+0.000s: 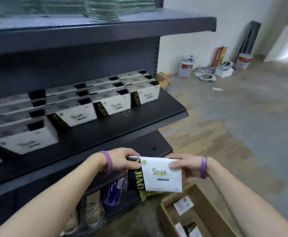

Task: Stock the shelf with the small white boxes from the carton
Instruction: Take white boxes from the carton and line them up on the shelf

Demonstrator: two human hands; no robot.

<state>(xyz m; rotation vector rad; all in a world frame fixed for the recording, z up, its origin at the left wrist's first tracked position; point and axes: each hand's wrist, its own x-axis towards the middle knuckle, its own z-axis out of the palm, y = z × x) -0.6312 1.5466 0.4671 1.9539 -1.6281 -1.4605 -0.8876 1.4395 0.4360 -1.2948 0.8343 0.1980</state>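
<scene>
I hold one small white box (162, 175) with a black side band and green lettering in front of me, below the shelf edge. My left hand (124, 159) grips its upper left corner, and my right hand (184, 165) pinches its upper right edge. Several matching white boxes (113, 104) stand in rows on the dark shelf (119, 127), filling its back and leaving a bare strip along the front. The brown carton (203, 207) sits open on the floor at lower right, with a few more boxes (183, 205) inside it.
An upper shelf (105, 29) carries stacks of green packs. Bagged goods (114, 192) lie on the lowest shelf under my arms. Paint cans (185, 67), a small cardboard box and clutter stand by the white wall far right. Bare floor spreads to the right.
</scene>
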